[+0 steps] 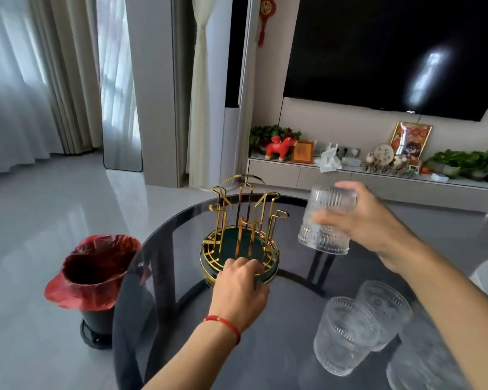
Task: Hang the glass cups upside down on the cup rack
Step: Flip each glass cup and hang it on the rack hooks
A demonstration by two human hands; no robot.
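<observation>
A gold wire cup rack [247,220] with a round dark green base stands on the dark glass table [279,319]; its prongs carry no cups. My left hand [241,288] grips the near rim of the rack's base. My right hand [369,218] holds a ribbed glass cup [326,220] upside down in the air, to the right of the rack and above the table. Two more ribbed glass cups [341,336] [385,311] stand upright at the near right of the table, and part of a third [417,372] shows at the bottom edge.
A black bin with a red bag [96,268] stands on the floor left of the table. Behind the table runs a low TV cabinet [350,175] with ornaments and plants, under a wall-mounted screen. Curtains hang at the far left.
</observation>
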